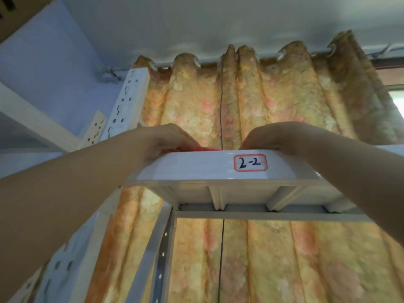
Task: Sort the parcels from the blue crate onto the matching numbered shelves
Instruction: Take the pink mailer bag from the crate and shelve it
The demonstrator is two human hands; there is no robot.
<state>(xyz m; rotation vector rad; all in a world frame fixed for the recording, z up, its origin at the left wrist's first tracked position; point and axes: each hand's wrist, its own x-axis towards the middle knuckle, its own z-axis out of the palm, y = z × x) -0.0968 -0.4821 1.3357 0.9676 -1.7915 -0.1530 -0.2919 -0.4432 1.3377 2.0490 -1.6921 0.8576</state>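
Observation:
I look up at a white metal shelf (192, 169) whose front edge carries a label reading "2-2" (250, 162). Both my arms reach over that edge. A thin red parcel (205, 149) lies flat on top of the shelf; only a sliver of it shows above the rim. My left hand (166, 138) rests on its left end and my right hand (275, 136) on its right end, fingers bent downward onto it. The fingertips are hidden behind the rim, so the hold itself cannot be made out.
A white perforated upright (129, 101) rises at the left of the shelf, another (54, 270) runs down at lower left. An orange flowered curtain (273, 101) hangs behind the rack from a rod. A second shelf frame (262, 215) sits below.

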